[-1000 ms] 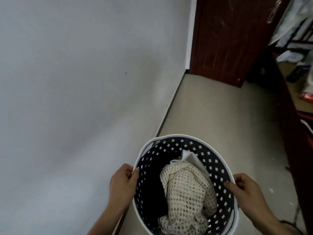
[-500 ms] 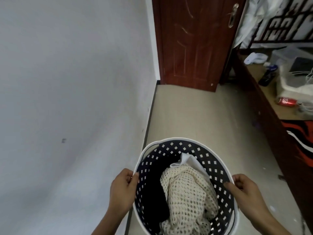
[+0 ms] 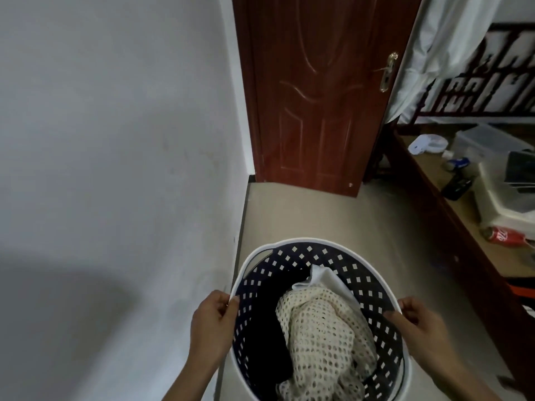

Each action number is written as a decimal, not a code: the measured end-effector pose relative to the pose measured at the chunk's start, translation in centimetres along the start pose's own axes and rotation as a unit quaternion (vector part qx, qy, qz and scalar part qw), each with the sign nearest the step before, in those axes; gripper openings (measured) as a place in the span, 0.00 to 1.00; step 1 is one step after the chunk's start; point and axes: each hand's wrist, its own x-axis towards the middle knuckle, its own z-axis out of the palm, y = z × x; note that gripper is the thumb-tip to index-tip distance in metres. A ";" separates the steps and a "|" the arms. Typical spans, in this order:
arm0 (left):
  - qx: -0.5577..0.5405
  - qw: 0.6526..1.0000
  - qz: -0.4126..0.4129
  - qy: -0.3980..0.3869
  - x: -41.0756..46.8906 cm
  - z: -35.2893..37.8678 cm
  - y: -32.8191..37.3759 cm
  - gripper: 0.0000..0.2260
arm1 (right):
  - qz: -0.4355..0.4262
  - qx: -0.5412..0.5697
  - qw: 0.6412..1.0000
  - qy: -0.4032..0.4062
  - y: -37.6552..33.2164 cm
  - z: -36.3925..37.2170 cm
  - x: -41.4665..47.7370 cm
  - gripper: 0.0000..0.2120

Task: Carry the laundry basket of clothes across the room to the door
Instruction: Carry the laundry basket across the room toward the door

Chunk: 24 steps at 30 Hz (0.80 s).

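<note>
A round laundry basket (image 3: 315,245) with a white rim and dark perforated walls hangs in front of me, low in the head view. Inside lie a cream open-knit garment (image 3: 324,340), a dark garment (image 3: 263,331) and a white cloth (image 3: 321,277). My left hand (image 3: 212,328) grips the rim on the left side, thumb over the edge. On the right side of the rim my right hand (image 3: 419,328) holds on the same way. The dark red wooden door (image 3: 315,91) stands shut straight ahead, with a brass handle (image 3: 388,72) on its right edge.
A white wall (image 3: 115,140) runs close along my left. Beige floor (image 3: 304,215) stretches from the basket to the door. On the right, a dark wooden bed frame (image 3: 451,227) carries boxes, a bottle and a red can (image 3: 505,235); white fabric (image 3: 440,39) hangs by the door.
The view has risen and swung so the door sits centred and larger, with its handle in sight. Both hands keep the same hold on the basket rim.
</note>
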 end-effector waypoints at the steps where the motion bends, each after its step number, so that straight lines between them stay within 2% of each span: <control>1: -0.002 1.000 0.005 -0.003 2.4 0.3 0.8 0.10 | 0.003 0.004 1.000 0.011 -1.0 0.6 1.6 0.05; 8: -0.004 0.999 0.043 -0.028 17.1 2.0 7.8 0.10 | 0.024 0.018 0.998 0.049 -8.0 2.4 11.9 0.04; 13: 0.009 0.998 0.040 -0.054 26.1 5.8 11.2 0.10 | 0.038 0.024 0.997 0.056 -11.1 3.3 21.2 0.03; 24: 0.050 0.999 -0.010 -0.009 45.2 15.0 19.8 0.11 | 0.031 -0.026 0.999 -0.017 -19.6 4.7 48.0 0.04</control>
